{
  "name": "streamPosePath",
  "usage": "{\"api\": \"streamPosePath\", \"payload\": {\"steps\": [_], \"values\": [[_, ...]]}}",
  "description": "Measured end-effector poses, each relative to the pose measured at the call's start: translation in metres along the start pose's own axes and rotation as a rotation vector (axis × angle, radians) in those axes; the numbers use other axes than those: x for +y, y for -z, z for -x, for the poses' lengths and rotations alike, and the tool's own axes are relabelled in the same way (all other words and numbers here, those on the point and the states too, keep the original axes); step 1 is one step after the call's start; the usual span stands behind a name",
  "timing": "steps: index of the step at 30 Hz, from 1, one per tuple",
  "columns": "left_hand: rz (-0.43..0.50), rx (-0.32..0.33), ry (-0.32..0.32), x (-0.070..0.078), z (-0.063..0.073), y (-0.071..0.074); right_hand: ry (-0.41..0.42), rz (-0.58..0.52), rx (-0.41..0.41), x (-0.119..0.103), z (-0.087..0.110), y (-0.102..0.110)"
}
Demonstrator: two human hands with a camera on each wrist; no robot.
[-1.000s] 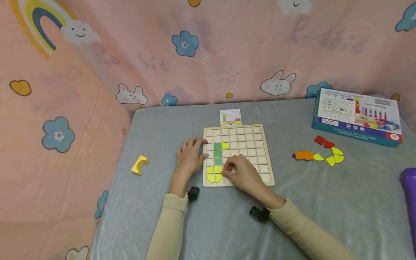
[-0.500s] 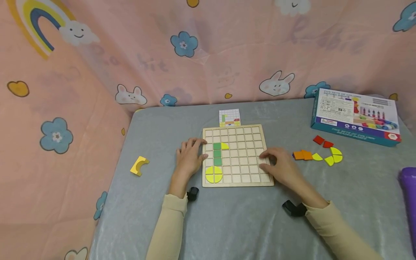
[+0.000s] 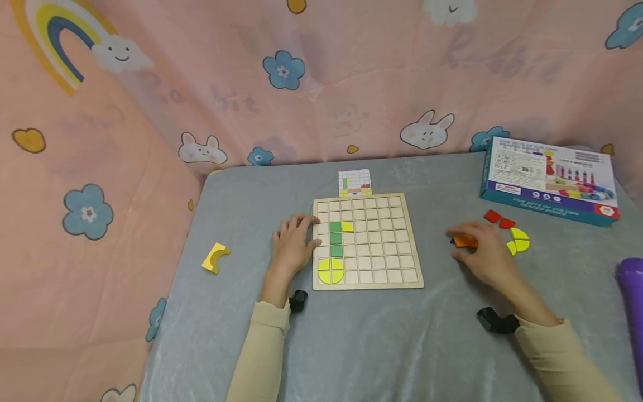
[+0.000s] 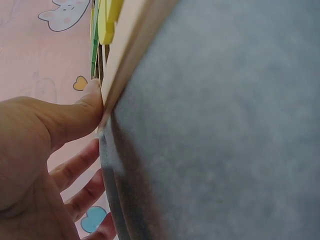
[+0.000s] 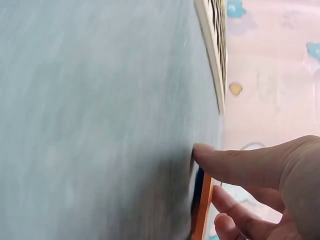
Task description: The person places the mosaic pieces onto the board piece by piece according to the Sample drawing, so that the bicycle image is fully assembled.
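A wooden grid board [image 3: 380,247] lies mid-table. Three green square tiles [image 3: 336,238] form a column in it, a yellow quarter-circle tile [image 3: 347,226] beside the top one. Several more yellow quarter-circles make up a round shape [image 3: 325,276] at its lower left. My left hand [image 3: 291,247] rests at the left edge, fingers extended, its thumb [image 4: 87,107] against the wooden rim. To the right of the board, my right hand [image 3: 484,254] reaches over orange tiles [image 3: 463,240]. Its thumb and fingers stand around them, with a dark blue piece [image 5: 198,185] beneath.
Behind the board lies a small printed pattern card [image 3: 354,182]. Red tiles [image 3: 493,216] and yellow quarter-circles [image 3: 519,239] lie right of my right hand. A boxed set [image 3: 547,181] sits at the back right, a yellow arch block [image 3: 216,257] at left, a purple object [image 3: 632,312] at the right edge.
My right hand has left the lower left of the board and moved right, across the board, to the orange tiles. The left hand has stayed at the board's edge.
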State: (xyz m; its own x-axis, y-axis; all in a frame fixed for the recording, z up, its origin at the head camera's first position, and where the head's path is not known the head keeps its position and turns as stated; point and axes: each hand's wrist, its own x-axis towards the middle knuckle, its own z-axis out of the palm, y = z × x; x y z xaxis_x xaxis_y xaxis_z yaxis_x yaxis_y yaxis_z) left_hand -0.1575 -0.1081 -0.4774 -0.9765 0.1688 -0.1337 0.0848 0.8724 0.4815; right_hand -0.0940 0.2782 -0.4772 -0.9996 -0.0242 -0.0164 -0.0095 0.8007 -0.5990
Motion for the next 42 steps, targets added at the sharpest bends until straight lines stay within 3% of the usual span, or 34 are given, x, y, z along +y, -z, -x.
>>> {"api": "streamPosePath", "payload": {"steps": [11,22,28,34,42], "values": [[-0.001,0.016,-0.002,0.001,0.001,-0.001,-0.028,0.037,0.009,0.014,0.001,0.009],[0.002,0.014,-0.002,0.000,0.001,-0.001,-0.048,0.029,-0.032,0.009,0.001,0.010],[0.004,0.013,-0.004,0.001,0.001,-0.001,-0.013,0.005,-0.043,-0.007,-0.001,0.004],[0.001,0.008,-0.002,0.001,0.000,0.000,0.107,-0.037,-0.002,-0.028,-0.002,-0.007],[-0.005,0.000,0.009,0.002,0.000,0.001,0.122,-0.086,-0.091,-0.062,-0.010,-0.026]]}}
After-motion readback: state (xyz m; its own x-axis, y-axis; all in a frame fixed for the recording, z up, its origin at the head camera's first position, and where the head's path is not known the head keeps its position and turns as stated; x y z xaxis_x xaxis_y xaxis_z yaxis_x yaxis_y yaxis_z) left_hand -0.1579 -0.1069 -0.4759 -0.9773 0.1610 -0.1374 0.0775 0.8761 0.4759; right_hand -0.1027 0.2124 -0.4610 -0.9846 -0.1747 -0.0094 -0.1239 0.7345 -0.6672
